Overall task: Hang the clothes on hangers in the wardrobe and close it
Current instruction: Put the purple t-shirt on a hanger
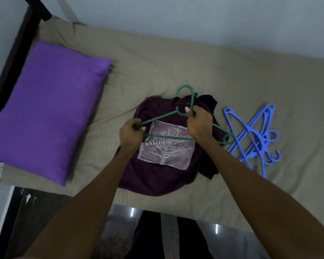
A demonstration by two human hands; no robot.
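Green plastic hanger [178, 124] held above a dark purple shirt [157, 174] on a bed [195, 62] covered in a tan sheet. Left hand [131, 133] curled round the hanger's left end; right hand [198, 124] pinching the neck just below the hook, thumb up. Thin triangular frame, open curved hook pointing away, small loop at its right tip. Directly beneath both hands, the shirt lying crumpled, printed with a pale square bearing a white bare tree. Dark black garment [208, 101] showing from under the shirt, beyond and below the right hand. Tangle of blue hangers [254, 135] just right of the right hand. Purple pillow [51, 109] well left of the left hand.
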